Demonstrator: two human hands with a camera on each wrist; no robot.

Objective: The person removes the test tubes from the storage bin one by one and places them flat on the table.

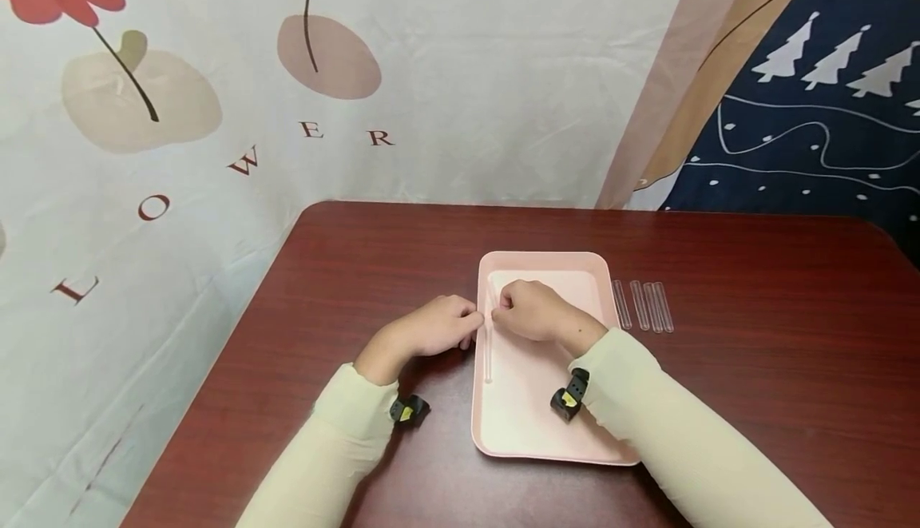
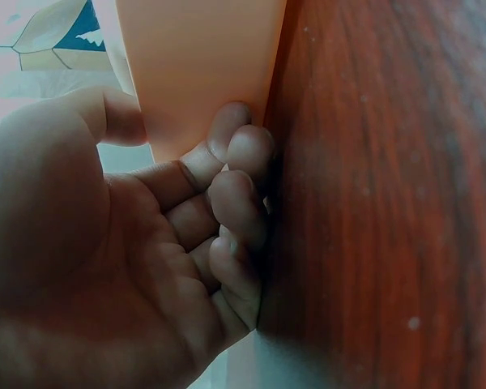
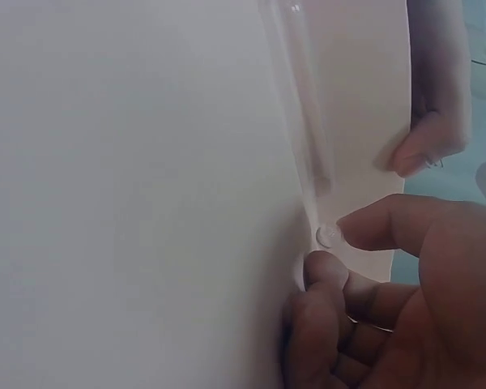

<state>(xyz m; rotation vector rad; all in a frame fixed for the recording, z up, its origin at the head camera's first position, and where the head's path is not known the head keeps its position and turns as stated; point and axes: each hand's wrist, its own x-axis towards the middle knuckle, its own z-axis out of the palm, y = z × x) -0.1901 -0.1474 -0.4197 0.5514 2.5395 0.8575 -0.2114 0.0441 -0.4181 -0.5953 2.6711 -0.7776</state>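
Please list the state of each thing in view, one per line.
Tray: flat on the table, left edge touched by the left hand.
Tube: lying in the tray, one end pinched by the right hand.
Four tubes: lying side by side on the table, untouched.

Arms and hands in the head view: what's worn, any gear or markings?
Both arms wear long pale cream sleeves down to the wrist. The left hand and right hand are bare, no gloves. A small black device with a yellow patch sits under each wrist. No cables visible.
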